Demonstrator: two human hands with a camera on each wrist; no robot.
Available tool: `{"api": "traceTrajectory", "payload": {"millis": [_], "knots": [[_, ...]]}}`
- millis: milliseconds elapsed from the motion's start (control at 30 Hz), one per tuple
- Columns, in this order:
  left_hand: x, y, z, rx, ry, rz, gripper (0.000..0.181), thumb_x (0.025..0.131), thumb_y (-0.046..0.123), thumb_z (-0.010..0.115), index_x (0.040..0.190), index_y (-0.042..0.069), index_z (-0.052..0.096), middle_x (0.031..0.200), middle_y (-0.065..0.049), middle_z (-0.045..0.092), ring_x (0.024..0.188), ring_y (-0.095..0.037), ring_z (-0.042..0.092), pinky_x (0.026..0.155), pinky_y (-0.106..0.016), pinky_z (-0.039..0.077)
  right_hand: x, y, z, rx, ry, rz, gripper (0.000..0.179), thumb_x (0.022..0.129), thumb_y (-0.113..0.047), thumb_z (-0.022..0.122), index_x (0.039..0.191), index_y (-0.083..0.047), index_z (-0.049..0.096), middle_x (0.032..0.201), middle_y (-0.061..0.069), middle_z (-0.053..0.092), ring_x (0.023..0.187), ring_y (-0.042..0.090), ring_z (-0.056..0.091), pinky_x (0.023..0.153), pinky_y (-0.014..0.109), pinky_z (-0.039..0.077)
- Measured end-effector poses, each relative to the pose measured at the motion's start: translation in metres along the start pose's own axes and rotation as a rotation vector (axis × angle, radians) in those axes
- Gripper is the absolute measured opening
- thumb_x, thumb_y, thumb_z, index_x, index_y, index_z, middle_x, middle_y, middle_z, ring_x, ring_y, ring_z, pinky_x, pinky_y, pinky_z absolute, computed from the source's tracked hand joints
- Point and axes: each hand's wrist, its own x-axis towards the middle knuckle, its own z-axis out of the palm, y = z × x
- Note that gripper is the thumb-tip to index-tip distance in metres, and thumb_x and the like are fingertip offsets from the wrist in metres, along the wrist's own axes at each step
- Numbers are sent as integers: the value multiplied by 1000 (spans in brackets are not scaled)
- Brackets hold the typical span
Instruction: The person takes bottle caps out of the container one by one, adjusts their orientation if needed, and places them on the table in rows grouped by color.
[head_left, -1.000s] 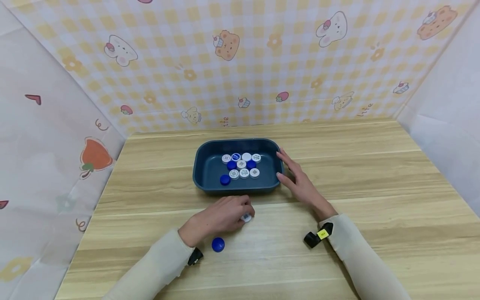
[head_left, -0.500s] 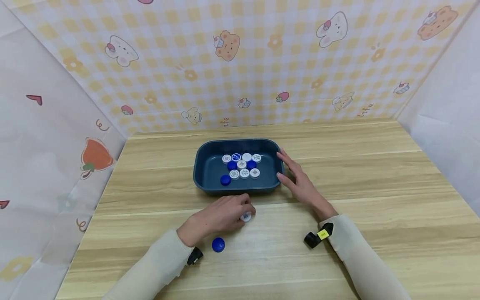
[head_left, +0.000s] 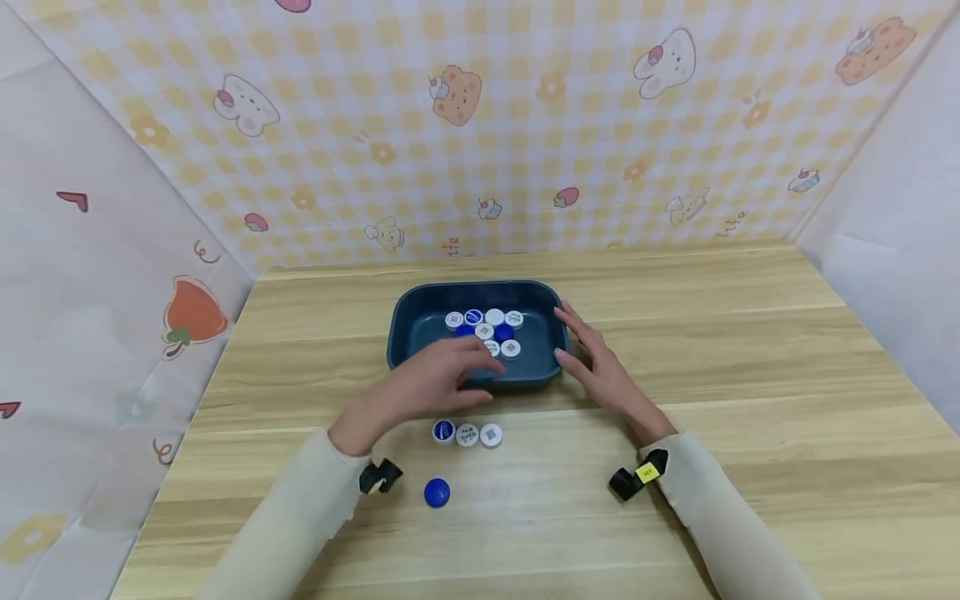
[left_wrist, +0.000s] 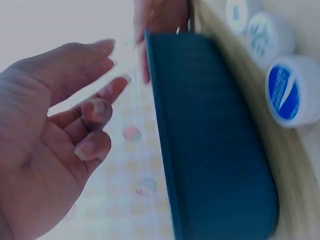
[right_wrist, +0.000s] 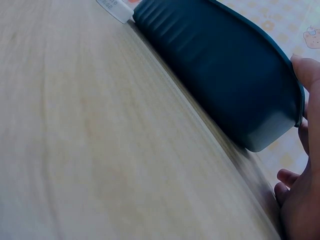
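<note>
My left hand (head_left: pixel 431 379) is held over the front rim of a dark blue-green plastic tray (head_left: pixel 401 333). In the left wrist view its fingers are spread loosely with nothing between them. My right hand (head_left: pixel 600 367) rests its thumb and fingertips against the tray's right-hand rim. Inside the tray are several white and blue round caps, such as a white cap (head_left: pixel 511 349); some are hidden behind my left hand. Just in front of the tray, three caps stand side by side: a blue-topped cap (head_left: pixel 444 430), a white cap with writing (head_left: pixel 467 434) and a white cap with a square code (head_left: pixel 491 435).
A lone blue cap (head_left: pixel 437 492) lies nearer the front on the wooden table (head_left: pixel 750 375). Behind the table hangs a checked cloth (head_left: pixel 510 133) with cartoon prints. White cloth panels close off both sides. Black straps with small cameras sit on both wrists.
My left hand has let go of the white cap, leaving it at the right end of the row, and has moved up over the tray's front rim. My right hand stays at the tray.
</note>
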Motion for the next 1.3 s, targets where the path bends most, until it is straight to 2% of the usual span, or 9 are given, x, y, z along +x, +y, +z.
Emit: {"api": "traceTrajectory", "payload": {"millis": [100, 200, 300, 467, 567, 767, 900, 1067, 1300], "knots": [[5, -15, -7, -70, 39, -80, 29, 85, 21, 74, 113, 14, 69, 103, -3, 63, 70, -13, 50, 63, -26, 44, -1, -1, 0, 3, 1, -1, 56, 97, -6, 51, 148, 1, 28, 157, 18, 14, 142, 35, 14, 108, 57, 18], [8, -30, -9, -92, 63, -163, 29, 84, 20, 75, 112, 13, 69, 103, -5, 64, 71, -16, 51, 64, -27, 44, -1, 2, 0, 15, 1, -2, 56, 98, -7, 51, 148, -1, 28, 157, 15, 13, 142, 33, 14, 108, 58, 17], [10, -43, -10, -90, 48, -246, 30, 84, 19, 75, 112, 12, 68, 105, -7, 64, 78, -21, 54, 69, -30, 47, 1, 20, 2, 7, 11, -15, 57, 99, -15, 52, 150, -10, 28, 158, 10, 13, 143, 28, 13, 108, 57, 18], [12, -61, -7, -49, -13, -340, 30, 83, 18, 76, 111, 13, 68, 108, -7, 65, 96, -25, 55, 86, -38, 46, 0, 11, 2, -3, 11, -11, 57, 98, -11, 52, 150, -8, 28, 158, 9, 13, 143, 29, 13, 109, 55, 19], [11, -66, -5, -2, -38, -366, 31, 81, 17, 78, 111, 14, 69, 109, -5, 65, 103, -26, 54, 93, -44, 42, 0, -1, 0, 3, 5, 2, 56, 98, -6, 51, 149, -3, 28, 158, 12, 13, 142, 31, 13, 109, 55, 18], [13, -73, 2, 97, -99, -356, 36, 79, 21, 80, 112, 21, 66, 103, 0, 64, 98, -22, 54, 91, -46, 43, 0, -1, 0, 3, 4, 2, 56, 98, -6, 50, 149, -3, 28, 157, 14, 13, 142, 33, 13, 109, 56, 18], [16, -75, 5, 85, -121, -368, 36, 79, 20, 80, 111, 22, 63, 100, 2, 63, 95, -22, 53, 88, -44, 43, -1, 0, 0, -3, 5, 2, 55, 98, -9, 51, 148, 0, 28, 157, 18, 14, 141, 36, 14, 108, 58, 18], [19, -76, 6, 68, -152, -401, 35, 79, 18, 80, 108, 22, 61, 99, 2, 61, 92, -21, 52, 85, -42, 43, -1, 0, 0, -2, 0, 8, 56, 98, -10, 52, 147, 1, 28, 157, 16, 13, 142, 35, 13, 107, 58, 18], [23, -75, 7, 55, -149, -407, 32, 79, 16, 80, 104, 21, 61, 98, 2, 60, 90, -21, 52, 82, -40, 43, -1, 0, 0, -4, 0, 6, 56, 98, -7, 50, 149, -3, 27, 158, 13, 13, 142, 32, 13, 109, 56, 18]]}}
